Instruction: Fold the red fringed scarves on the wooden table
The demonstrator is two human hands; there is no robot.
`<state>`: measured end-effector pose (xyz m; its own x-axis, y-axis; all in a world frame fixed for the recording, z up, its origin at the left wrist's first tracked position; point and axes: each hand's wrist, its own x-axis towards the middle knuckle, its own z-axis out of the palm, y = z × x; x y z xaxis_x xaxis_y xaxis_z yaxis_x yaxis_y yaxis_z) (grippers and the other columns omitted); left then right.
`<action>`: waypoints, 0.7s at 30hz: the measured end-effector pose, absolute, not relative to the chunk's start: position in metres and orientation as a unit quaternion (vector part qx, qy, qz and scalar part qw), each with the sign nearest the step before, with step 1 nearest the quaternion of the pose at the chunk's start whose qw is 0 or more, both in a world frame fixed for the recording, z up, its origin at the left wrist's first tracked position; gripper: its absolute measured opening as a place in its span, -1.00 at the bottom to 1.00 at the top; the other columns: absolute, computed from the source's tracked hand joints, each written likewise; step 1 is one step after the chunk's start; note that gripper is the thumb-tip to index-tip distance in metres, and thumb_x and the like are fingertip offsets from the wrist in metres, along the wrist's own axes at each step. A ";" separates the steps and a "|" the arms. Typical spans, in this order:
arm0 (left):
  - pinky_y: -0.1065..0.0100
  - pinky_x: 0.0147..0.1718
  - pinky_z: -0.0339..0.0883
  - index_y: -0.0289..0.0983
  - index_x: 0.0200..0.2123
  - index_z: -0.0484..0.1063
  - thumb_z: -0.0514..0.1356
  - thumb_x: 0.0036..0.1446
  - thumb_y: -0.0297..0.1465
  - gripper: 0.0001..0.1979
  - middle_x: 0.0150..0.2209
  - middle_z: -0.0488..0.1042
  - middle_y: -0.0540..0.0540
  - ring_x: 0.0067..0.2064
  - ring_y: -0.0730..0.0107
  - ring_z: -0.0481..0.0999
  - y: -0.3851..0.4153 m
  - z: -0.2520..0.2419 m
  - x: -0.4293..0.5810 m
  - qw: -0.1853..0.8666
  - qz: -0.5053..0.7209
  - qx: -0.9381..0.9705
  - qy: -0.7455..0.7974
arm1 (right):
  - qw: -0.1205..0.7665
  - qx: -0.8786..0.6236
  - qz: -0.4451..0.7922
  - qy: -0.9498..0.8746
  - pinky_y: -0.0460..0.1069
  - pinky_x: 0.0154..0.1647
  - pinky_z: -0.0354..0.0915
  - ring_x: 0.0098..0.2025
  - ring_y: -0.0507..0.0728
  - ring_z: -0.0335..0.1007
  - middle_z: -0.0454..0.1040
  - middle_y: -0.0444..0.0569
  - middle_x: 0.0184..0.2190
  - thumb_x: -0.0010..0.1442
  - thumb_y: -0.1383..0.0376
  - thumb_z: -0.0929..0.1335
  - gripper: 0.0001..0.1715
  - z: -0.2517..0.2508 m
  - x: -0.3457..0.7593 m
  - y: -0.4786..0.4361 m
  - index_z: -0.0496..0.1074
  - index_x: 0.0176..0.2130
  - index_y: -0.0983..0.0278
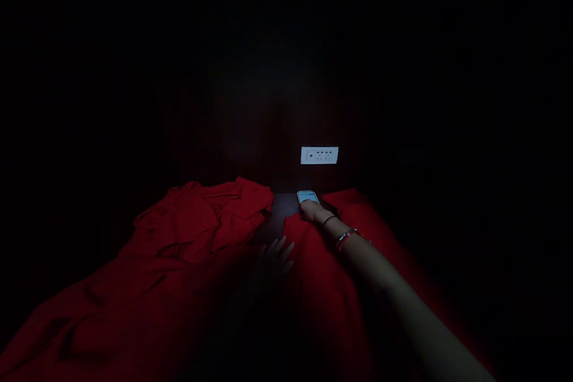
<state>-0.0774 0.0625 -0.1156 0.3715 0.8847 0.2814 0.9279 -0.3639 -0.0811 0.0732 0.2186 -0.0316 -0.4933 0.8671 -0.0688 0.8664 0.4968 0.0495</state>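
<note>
My right hand (pixel 312 211) reaches far forward, its fingers closed around the lower end of a smartphone (pixel 308 196) with a lit screen. Its wrist carries a dark band and a bracelet (pixel 347 237). Lower and to the left, my left hand (pixel 276 256) lies in shadow with fingers spread, over or against the red cloth (pixel 308 262); whether it presses on the cloth I cannot tell. Nothing shows in that hand. More red cloth (pixel 197 215) is bunched in folds on the left side.
A white socket panel (pixel 319 155) is on the dark upright surface behind the phone. Between the red cloths shows a strip of greyish surface (pixel 283 206). Red cloth also runs along the right (pixel 358 206). Darkness hides everything farther out.
</note>
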 end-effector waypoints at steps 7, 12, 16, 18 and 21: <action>0.07 0.00 0.01 -0.08 0.10 0.04 -0.11 0.15 -0.27 -0.58 0.15 0.03 -0.08 0.12 0.22 0.08 0.063 -0.124 -0.076 0.133 -0.123 -0.801 -0.571 | 0.051 0.486 -0.014 0.872 -0.12 -0.33 0.21 -0.21 0.16 0.35 0.44 0.15 -0.26 -0.06 0.42 0.28 -0.70 -0.029 0.072 0.230 0.43 -0.26 0.40; 0.19 0.01 0.04 -0.13 0.08 0.07 -0.10 0.14 -0.29 -0.59 0.14 0.07 -0.08 0.10 0.33 0.13 0.064 -0.113 -0.080 0.048 -0.159 -0.803 -0.573 | 0.042 0.474 -0.035 0.879 -0.11 -0.28 0.20 -0.20 0.16 0.34 0.45 0.11 -0.28 -0.09 0.45 0.29 -0.63 -0.031 0.077 0.231 0.41 -0.19 0.38; 0.40 -0.03 0.08 -0.21 -0.03 0.24 -0.13 0.15 -0.38 -0.67 0.02 0.27 -0.05 0.03 0.44 0.22 0.090 -0.082 -0.083 -0.074 -0.188 -0.745 -0.636 | 0.012 0.447 -0.058 0.893 -0.16 -0.16 0.13 -0.11 0.07 0.28 0.40 -0.02 -0.16 -0.06 0.49 0.27 -0.56 -0.029 0.093 0.225 0.37 -0.13 0.25; 0.42 -0.08 0.13 -0.28 -0.10 0.29 -0.16 0.16 -0.38 -0.67 -0.07 0.36 -0.11 -0.05 0.42 0.31 0.115 -0.064 -0.081 -0.091 -0.194 -0.713 -0.668 | 0.000 0.447 -0.067 0.892 -0.18 -0.14 0.12 -0.12 0.04 0.28 0.40 -0.06 -0.17 -0.02 0.44 0.26 -0.61 -0.029 0.098 0.221 0.38 -0.15 0.22; 0.38 -0.21 0.22 -0.34 -0.18 0.33 -0.13 0.15 -0.33 -0.67 -0.18 0.42 -0.19 -0.14 0.32 0.39 0.159 -0.045 -0.073 -0.109 -0.182 -0.683 -0.699 | -0.023 0.491 -0.070 0.868 -0.13 -0.20 0.19 -0.16 0.08 0.31 0.41 0.01 -0.19 0.03 0.28 0.26 -0.59 -0.033 0.096 0.217 0.32 -0.08 0.28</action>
<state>-0.0726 0.1587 -0.0454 -0.0438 0.9945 0.0954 0.9150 0.0016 0.4035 0.0957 0.2169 -0.0328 -0.5169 0.8556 -0.0286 0.8492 0.5082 -0.1433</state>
